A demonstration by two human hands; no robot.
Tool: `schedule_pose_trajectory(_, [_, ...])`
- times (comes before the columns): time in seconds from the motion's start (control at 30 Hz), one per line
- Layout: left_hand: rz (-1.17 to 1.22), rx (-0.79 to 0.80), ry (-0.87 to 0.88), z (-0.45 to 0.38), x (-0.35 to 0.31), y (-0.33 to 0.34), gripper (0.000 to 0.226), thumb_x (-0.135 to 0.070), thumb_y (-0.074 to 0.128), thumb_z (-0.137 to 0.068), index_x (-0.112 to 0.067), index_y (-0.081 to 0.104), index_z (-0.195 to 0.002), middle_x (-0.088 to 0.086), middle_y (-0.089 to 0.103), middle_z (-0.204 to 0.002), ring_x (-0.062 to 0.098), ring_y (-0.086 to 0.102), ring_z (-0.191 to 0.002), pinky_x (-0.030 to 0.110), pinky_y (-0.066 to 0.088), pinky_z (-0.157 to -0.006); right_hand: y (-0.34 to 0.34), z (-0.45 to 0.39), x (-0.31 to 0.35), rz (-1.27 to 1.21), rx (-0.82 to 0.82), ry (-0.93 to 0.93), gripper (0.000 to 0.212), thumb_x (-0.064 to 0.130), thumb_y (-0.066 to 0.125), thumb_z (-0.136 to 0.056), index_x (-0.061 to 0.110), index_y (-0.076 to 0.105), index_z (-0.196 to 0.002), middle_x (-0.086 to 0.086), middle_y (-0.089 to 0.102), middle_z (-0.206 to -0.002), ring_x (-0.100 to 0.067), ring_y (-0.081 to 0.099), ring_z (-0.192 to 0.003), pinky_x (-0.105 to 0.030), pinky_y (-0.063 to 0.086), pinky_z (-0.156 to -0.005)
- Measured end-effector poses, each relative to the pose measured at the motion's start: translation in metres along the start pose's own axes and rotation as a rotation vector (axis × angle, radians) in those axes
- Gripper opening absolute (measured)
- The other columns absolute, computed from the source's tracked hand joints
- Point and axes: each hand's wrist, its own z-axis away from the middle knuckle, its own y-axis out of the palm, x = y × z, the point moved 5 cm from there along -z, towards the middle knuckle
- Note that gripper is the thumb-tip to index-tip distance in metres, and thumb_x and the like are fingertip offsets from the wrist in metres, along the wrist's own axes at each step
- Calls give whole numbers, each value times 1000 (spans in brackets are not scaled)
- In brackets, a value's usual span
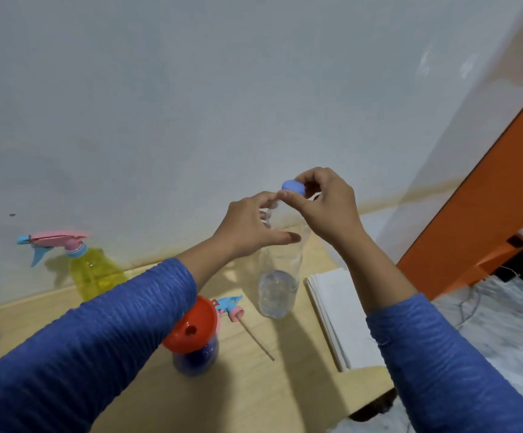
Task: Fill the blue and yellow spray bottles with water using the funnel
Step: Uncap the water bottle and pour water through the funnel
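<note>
Right hand: the blue cap [293, 187] is pinched between thumb and fingers of the right hand [325, 204], at the mouth of the clear water bottle [277, 276]; whether the cap is going on or coming off cannot be told.
Left hand: the bottle's neck is held by the left hand [251, 226], fingers curled round it.
Water bottle: it is stood upright on the wooden table [254, 385], with water seen only in its lower part.
Blue spray bottle: it is placed near the front edge, with the red funnel [191, 326] seated in its neck [196, 357]; the fill level is hidden by the dark plastic.
Removed sprayer head: it is laid beside the funnel [230, 307], not yet refitted.
Yellow spray bottle: it is stood at far left [93, 273], its sprayer screwed on; it is judged not yet filled.
Remaining: the yellow bottle is probably left to do.
</note>
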Motion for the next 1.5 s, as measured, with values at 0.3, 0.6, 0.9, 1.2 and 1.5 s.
schedule_pose_trajectory(0.3, [6, 97, 61, -1, -1, 9, 76, -37, 87, -56, -28, 55, -124, -11, 60, -117, 6, 58, -102, 19, 53, -81, -18, -1, 1, 78, 276, -97, 33, 32, 69, -83, 27, 65, -115, 6, 63, -111, -2, 56, -95, -14, 43, -77])
schedule_pose_trajectory(0.6, [78, 117, 68, -5, 6, 15, 84, -35, 88, -55, -25, 51, -130, -9, 58, -122, 4, 55, -109, 21, 53, -85, -24, -6, 5, -16, 416, -93, 49, 17, 69, -84, 27, 53, -129, 8, 63, -110, -5, 61, -103, -16, 49, -90])
schedule_pose_trajectory(0.9, [121, 109, 57, -6, 14, 15, 87, -36, 89, -52, -27, 51, -130, -11, 60, -121, 1, 55, -110, 24, 53, -87, -26, -12, 10, 56, 472, -159, 49, 16, 68, -85, 34, 53, -128, 13, 63, -115, -4, 58, -109, -22, 49, -90])
schedule_pose_trajectory(1.2, [161, 112, 52, -4, 16, 17, 86, -32, 88, -54, -30, 49, -131, -11, 58, -125, 0, 53, -114, 21, 53, -85, -49, 2, -24, -219, 57, 15, 39, 7, 69, -82, 21, 63, -118, -1, 68, -112, -7, 62, -94, -23, 51, -88])
schedule_pose_trajectory(1.5, [202, 90, 45, -1, 19, 19, 83, -23, 87, -57, -28, 49, -131, -11, 57, -122, 1, 53, -114, 22, 53, -86, 55, 158, -173, -36, 81, 519, 35, 20, 80, -71, 15, 67, -104, -1, 68, -100, -10, 59, -80, -10, 43, -72])
